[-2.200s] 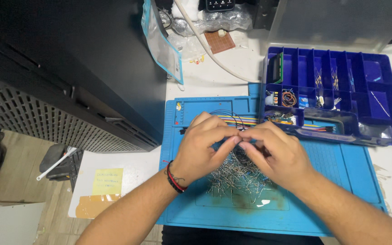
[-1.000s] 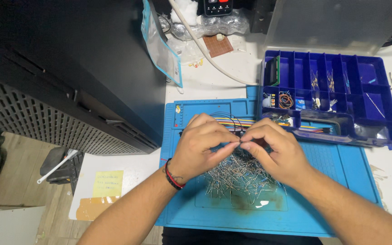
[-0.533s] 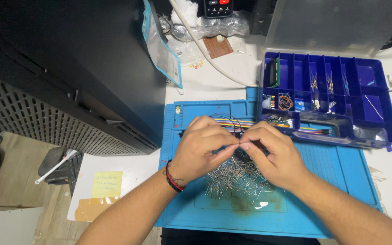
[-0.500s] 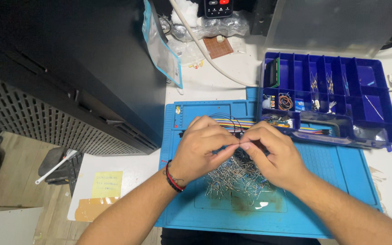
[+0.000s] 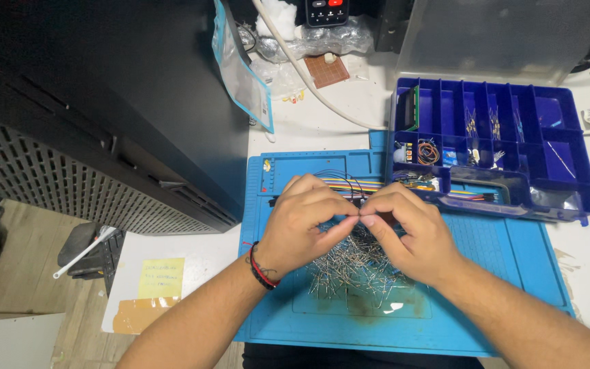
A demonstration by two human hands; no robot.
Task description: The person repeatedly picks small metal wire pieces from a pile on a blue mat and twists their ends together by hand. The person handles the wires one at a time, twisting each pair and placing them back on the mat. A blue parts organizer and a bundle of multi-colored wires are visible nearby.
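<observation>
My left hand [image 5: 300,224] and my right hand [image 5: 410,231] meet fingertip to fingertip over a blue work mat [image 5: 507,273]. Together they pinch a small thin metal part between thumbs and forefingers; it is too small to make out. Under both hands lies a heap of thin metal wire leads [image 5: 358,265]. A red and black band is around my left wrist. Just beyond the hands, a strip of coloured ribbon wires [image 5: 349,183] lies on the mat.
A blue compartment box [image 5: 513,130] with small electronic parts stands at the right back. A large black case [image 5: 104,102] fills the left. A clear bag [image 5: 240,68], a white cable [image 5: 308,82] and a brown perforated board [image 5: 327,68] lie behind. A yellow note [image 5: 155,278] sits at the left front.
The hands have stayed together over the wire heap, with only small finger movements. The view has shifted slightly.
</observation>
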